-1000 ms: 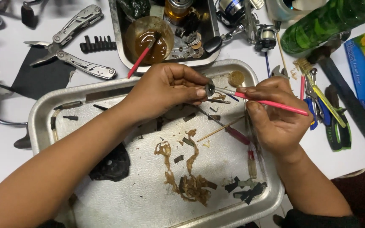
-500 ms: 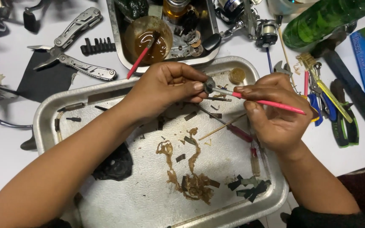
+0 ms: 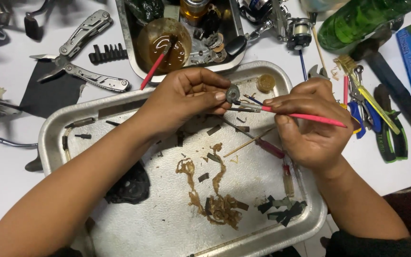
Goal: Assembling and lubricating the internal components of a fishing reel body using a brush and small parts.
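- Head view: the left hand (image 3: 186, 97) reaches over the metal tray (image 3: 63, 126) from the lower left, its fingers (image 3: 217, 95) pinched narrowly on a small dark gear (image 3: 232, 93), which sits in the air above the tray's far edge.
- The right hand (image 3: 310, 128) comes in from the lower right, its fingers closed around a thin pink brush (image 3: 310, 117) held like a pen; the brush tip points left and touches the gear.
- Just beyond the gear, a small round amber cap (image 3: 265, 83) lies in the tray's far right corner.
- On the tray floor, brown grease smears (image 3: 217, 202) run toward the near edge, with dark scraps (image 3: 281, 209) scattered to the near right and a black lump (image 3: 129, 185) lying beside the left forearm.
- A thin wooden stick (image 3: 248, 143) lies tilted in the tray below the hands.
- Behind the tray stands a second, smaller tray with a round bowl of brown liquid (image 3: 165, 43); another pink brush (image 3: 154, 69) leans in it.
- On the white tabletop (image 3: 5, 157) to the far left lies an open multi-tool (image 3: 79, 52), with a row of black bits (image 3: 108, 52) just beside it.
- To the far right lie a green bottle (image 3: 362, 19), a fishing reel (image 3: 296, 26), and pliers with green handles (image 3: 391, 138), all well apart from the gear.
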